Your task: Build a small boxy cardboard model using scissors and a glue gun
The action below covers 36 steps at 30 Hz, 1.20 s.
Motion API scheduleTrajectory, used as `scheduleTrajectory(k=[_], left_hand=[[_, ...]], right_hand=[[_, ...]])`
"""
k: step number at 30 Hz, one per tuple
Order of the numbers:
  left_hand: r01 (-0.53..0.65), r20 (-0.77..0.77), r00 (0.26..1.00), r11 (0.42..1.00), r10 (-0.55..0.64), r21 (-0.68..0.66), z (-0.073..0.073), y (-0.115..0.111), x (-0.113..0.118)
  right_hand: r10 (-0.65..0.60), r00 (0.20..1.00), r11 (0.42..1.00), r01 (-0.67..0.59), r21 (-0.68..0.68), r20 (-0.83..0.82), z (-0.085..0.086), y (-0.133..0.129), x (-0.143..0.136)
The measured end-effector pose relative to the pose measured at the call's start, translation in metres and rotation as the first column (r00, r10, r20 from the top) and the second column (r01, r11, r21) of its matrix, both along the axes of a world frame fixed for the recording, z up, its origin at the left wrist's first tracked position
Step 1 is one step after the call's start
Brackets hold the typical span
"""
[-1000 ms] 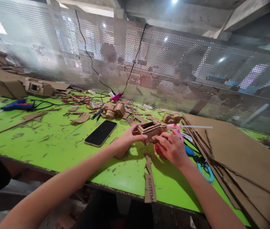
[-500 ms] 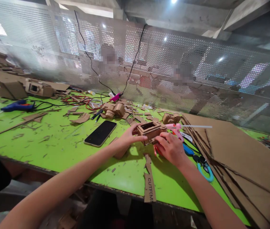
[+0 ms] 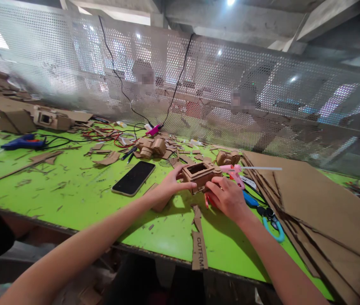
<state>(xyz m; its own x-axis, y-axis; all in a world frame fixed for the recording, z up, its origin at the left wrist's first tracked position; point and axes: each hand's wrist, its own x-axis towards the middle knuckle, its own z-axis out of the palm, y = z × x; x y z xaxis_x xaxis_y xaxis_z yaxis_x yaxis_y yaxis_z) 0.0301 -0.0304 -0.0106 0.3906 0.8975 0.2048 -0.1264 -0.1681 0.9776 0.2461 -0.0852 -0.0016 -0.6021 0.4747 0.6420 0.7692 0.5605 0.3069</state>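
A small cardboard model camera with a rectangular opening on top is held just above the green table. My left hand grips its left end, thumb along the near face and fingers behind. Curled fingers of my right hand press on its lower right corner; whether a small piece is pinched there is hidden. Something red shows under the right fingers. Just behind that hand lies a pink hot glue gun with a glue stick jutting out. A cardboard piece lies under my left wrist.
A phone lies to the left, scissors with turquoise handles to the right. Large cardboard sheets cover the right side. Further off are a blue glue gun, another cardboard camera, scraps, cables and a perforated screen.
Almost nothing differs. Both hands keep their hold on the cardboard camera, and the right fingers have shifted only very slightly.
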Motion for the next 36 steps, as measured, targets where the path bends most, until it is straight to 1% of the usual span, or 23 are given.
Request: scheduleTrajectory(k=[5,10,15,17,21,26,31,33,36], left_hand=[[-0.001,-0.019,1.0,1.0,0.001,0.015,-0.001,0.0,0.0],[-0.003,-0.02,1.0,1.0,0.003,0.017,0.002,-0.003,-0.001],[0.03,-0.031,0.999,1.0,-0.03,0.001,0.003,-0.006,-0.001],[0.024,-0.032,0.999,1.0,-0.025,-0.016,0.002,-0.006,0.0],[0.021,-0.012,1.0,0.996,-0.023,-0.087,-0.003,-0.004,0.002],[0.005,-0.066,0.998,0.985,-0.017,-0.17,-0.009,-0.002,0.003],[0.033,-0.044,0.998,0.967,-0.045,-0.252,-0.007,-0.004,0.003],[0.056,0.002,0.998,0.947,-0.059,-0.317,-0.005,-0.006,0.003],[0.107,0.084,0.993,0.892,-0.077,-0.44,-0.002,-0.009,0.007]], right_hand=[[-0.011,1.0,1.0,0.011,0.001,0.003,0.0,0.0,0.0],[-0.035,0.999,0.999,0.035,-0.015,0.019,-0.001,0.0,0.0],[-0.04,0.998,0.999,0.04,0.006,0.038,-0.002,0.001,0.0],[-0.041,0.999,0.999,0.04,0.013,0.029,-0.002,0.001,0.001],[-0.041,0.999,0.999,0.041,0.032,-0.001,-0.003,0.001,0.001],[-0.038,0.999,0.998,0.038,0.051,-0.009,-0.001,0.0,0.001],[-0.024,1.0,0.999,0.024,0.033,-0.003,0.001,0.001,0.001],[-0.022,1.0,0.999,0.022,0.024,-0.012,0.003,0.001,0.001],[-0.039,0.998,0.999,0.039,-0.002,-0.044,0.006,0.0,0.001]])
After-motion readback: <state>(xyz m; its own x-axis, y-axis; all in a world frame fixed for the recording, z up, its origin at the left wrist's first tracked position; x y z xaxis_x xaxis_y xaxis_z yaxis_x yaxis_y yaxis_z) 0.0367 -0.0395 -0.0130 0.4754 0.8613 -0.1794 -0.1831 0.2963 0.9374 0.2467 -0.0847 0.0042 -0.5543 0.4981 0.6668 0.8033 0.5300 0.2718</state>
